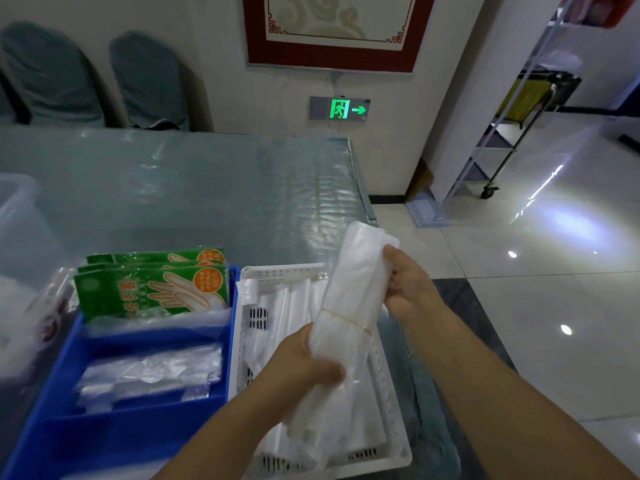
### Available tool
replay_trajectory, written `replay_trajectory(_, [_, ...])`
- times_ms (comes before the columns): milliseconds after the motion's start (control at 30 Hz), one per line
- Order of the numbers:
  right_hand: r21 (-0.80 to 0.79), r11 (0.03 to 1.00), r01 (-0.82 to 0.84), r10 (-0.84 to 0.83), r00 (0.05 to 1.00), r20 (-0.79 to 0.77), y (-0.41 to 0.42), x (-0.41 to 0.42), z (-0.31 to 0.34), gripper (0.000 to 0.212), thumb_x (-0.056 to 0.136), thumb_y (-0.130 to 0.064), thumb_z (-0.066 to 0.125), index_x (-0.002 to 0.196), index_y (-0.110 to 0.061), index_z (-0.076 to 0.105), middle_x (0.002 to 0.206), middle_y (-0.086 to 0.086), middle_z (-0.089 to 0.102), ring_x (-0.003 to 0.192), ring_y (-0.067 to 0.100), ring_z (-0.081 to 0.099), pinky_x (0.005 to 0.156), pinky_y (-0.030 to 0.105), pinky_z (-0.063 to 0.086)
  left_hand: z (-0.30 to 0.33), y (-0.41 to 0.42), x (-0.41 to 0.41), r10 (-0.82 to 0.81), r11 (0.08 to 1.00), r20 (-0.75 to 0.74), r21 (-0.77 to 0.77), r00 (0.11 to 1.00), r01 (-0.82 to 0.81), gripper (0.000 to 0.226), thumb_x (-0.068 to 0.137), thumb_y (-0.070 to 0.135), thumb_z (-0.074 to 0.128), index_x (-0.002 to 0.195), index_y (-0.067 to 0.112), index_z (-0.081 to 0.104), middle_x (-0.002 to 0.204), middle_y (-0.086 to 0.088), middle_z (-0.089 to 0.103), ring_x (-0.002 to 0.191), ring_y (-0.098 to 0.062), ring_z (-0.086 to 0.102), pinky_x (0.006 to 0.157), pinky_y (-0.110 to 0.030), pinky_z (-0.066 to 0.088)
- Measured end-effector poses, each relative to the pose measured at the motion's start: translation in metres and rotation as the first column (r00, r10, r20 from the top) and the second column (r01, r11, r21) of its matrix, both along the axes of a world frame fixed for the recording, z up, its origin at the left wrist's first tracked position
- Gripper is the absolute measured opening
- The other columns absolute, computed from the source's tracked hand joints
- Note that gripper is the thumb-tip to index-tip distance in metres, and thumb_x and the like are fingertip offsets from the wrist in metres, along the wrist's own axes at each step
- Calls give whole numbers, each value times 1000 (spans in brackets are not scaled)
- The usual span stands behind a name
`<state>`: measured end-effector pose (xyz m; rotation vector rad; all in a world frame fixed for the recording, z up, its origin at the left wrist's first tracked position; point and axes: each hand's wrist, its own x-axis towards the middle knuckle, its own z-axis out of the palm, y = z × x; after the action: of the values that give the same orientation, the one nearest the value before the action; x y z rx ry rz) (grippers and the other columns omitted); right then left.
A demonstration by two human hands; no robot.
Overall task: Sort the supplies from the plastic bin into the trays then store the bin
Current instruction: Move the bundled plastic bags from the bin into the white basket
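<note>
Currently both hands are gripping a rolled bundle of translucent white plastic bags (349, 313), bound around its middle by a thin yellowish rubber band (346, 319). Left hand (304, 368) is wrapping closed around the lower part of the bundle; right hand (410, 289) is pinching closed on its upper edge. Bundle is tilting, top leaning away to the right, and hanging above the white perforated plastic tray (389, 403), not resting in it.

That tray is already holding flat clear plastic bags (287, 306). Just beside it on the left, touching or nearly so, is sitting a blue plastic divided tray (138, 337). Its far compartment is holding green packets printed with a glove picture (152, 289), standing upright in a row; the middle compartment is holding loose clear plastic packets (149, 372).

Further left, at the frame edge, a clear plastic bin (19, 220) is standing on the tabletop (194, 188), which is covered with a glossy transparent sheet. More crumpled plastic supplies (31, 327) are lying left of the blue tray; blurred, contents unclear.

Beyond the tabletop: two chairs in grey-blue covers (145, 77) against the wall, a lit green exit sign (339, 108), and a wheeled metal rack (498, 147) on shiny floor tiles.
</note>
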<state>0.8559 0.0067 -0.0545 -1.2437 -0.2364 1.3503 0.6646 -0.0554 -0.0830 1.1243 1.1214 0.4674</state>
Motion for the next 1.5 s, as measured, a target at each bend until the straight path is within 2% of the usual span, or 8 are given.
replay_trajectory(233, [-122,950,-286,302,943,142,-31,-33,-17,30,80,-23,71,107,-12,60,101,11,70,92,29,67,76,42,57,4,10,11,68,997,72,16,995,-69,45,67,-2,69,107,20,62,89,-7,73,75,-19,71,63,-30,58])
replay_trajectory(533, [-40,998,-42,54,938,343,-13,-16,-18,48,71,2,75,111,-10,53,108,12,65,92,30,65,81,47,56,-10,3,20,24,1000,-87,9,996,-23,49,55,12,67,102,24,58,92,-10,68,76,-25,68,63,-35,58])
replay_trajectory(767, [-13,982,-189,184,935,305,-22,-18,-31,53,73,-9,77,120,-13,53,110,7,67,95,25,67,73,37,59,-6,8,29,98,984,-173,162,980,-70,41,54,14,65,91,31,56,89,0,68,82,-20,67,75,-44,58])
replay_trajectory(967, [-98,992,-77,112,902,417,-17,2,-34,51,74,-6,73,118,-14,49,112,9,63,96,29,64,83,48,55,-29,22,15,-93,955,-330,237,939,178,30,87,35,61,112,21,53,104,3,64,92,-12,63,77,-27,53])
replay_trajectory(1067, [-104,994,-22,70,877,476,-18,24,-29,47,73,-3,72,114,-9,49,110,13,62,89,28,64,78,44,56,-58,29,-11,-57,544,-758,522,649,657,25,85,18,64,109,23,64,105,6,66,95,-14,63,80,-26,48])
replay_trajectory(1167, [-145,989,-29,101,850,516,-24,39,-30,48,74,-7,73,115,-9,50,108,10,61,89,26,64,79,44,54,-79,32,-18,-80,44,-902,422,424,906,49,53,20,84,99,27,71,104,9,71,97,-12,67,88,-25,51])
replay_trajectory(1300, [-167,985,-46,127,848,515,-34,41,-36,44,74,-6,73,114,-9,53,105,9,64,86,25,65,69,39,56,-90,44,-23,-167,-169,-954,277,250,946,70,61,25,81,126,23,57,133,3,58,121,-16,55,104,-35,39])
replay_trajectory(1500, [-177,980,-92,172,836,520,-38,28,-44,47,72,-5,73,116,-7,54,106,11,66,88,26,67,68,38,57,-88,55,-27,-8,-302,-999,49,49,952,88,69,23,78,144,20,31,147,1,42,115,-23,55,91,-33,45])
